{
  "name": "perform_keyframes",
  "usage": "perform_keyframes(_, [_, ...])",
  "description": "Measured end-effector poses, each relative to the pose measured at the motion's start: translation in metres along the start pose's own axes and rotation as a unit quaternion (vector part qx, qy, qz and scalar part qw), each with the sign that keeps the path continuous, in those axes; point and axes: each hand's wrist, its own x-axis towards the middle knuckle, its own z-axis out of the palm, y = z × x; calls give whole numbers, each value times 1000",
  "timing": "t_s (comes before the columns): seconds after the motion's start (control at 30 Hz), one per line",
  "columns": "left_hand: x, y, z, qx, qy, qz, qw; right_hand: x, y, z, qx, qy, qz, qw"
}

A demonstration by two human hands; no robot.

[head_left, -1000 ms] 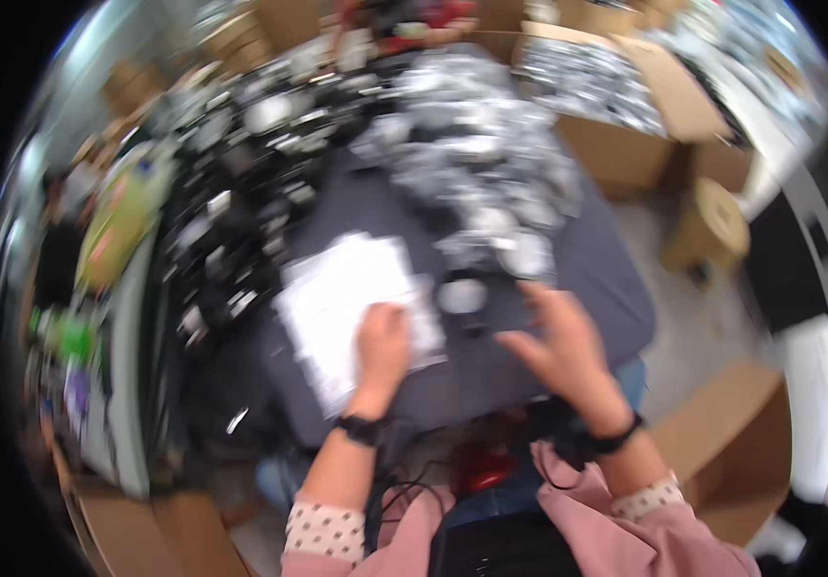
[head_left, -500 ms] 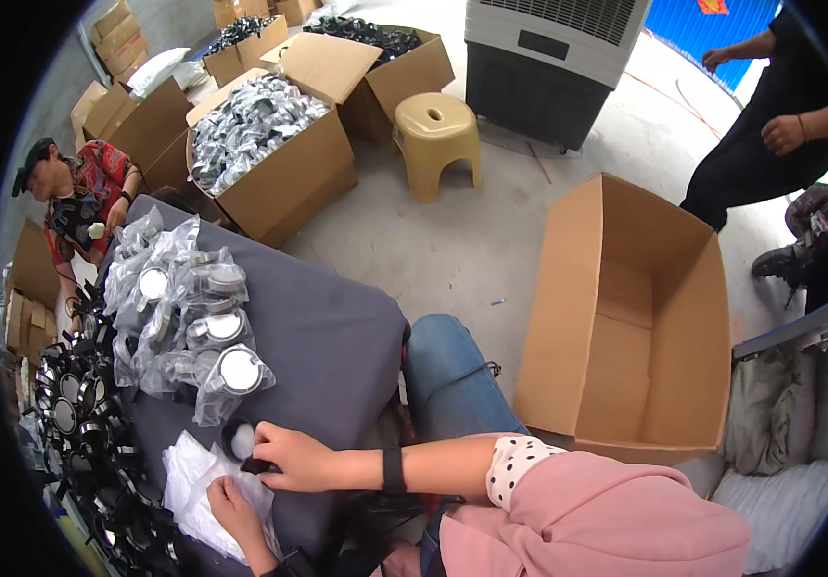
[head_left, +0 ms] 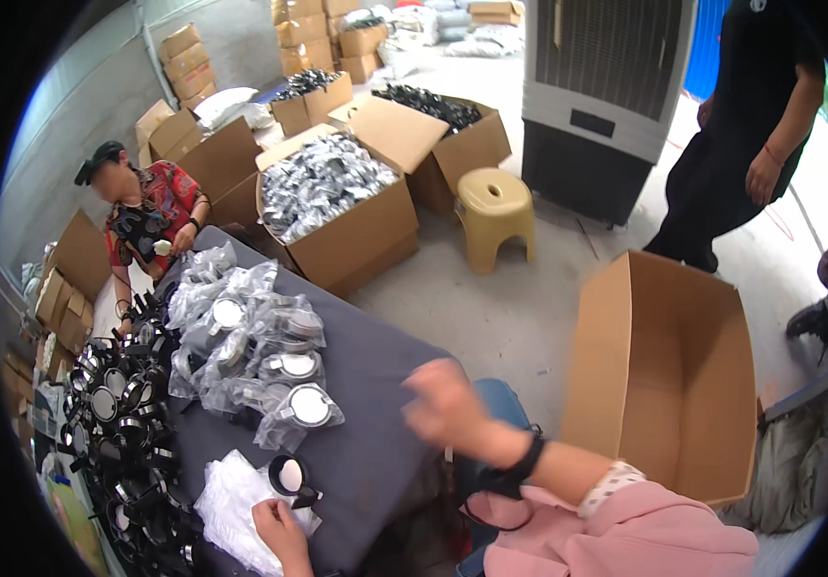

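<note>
My left hand [head_left: 281,534] lies on a stack of thin white plastic bags [head_left: 231,510] at the table's near edge, its fingers curled in on the bags. Right beside those fingers, on the bags' far edge, rests a black round piece with a pale disc inside and a short tab [head_left: 288,475]. My right hand [head_left: 452,409] is raised over the right edge of the grey-covered table, well apart from the bags. Motion blurs its fingers, and nothing can be made out in them. Several similar round pieces wrapped in clear bags [head_left: 311,406] lie piled beyond.
Loose black round pieces [head_left: 106,404] are heaped along the left side. An open cardboard box [head_left: 598,356] stands at the right. Farther off are a box of bagged pieces [head_left: 356,245], a yellow stool [head_left: 496,197] and an air cooler [head_left: 587,154]. A seated person [head_left: 159,207] works at the far left.
My right hand has let go of the black round piece and swung right, away from the bags. My left hand stays at the bags. The view has tilted up.
</note>
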Motion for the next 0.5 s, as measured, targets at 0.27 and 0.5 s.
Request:
perform_keyframes(0.27, [-3, -3, 0, 8, 13, -2, 1000, -137, 165, -185, -465, -63, 509, 721])
perform_keyframes(0.5, [3, 8, 1, -38, -11, -28, 999, -233, 243, -224, -231, 53, 659, 714])
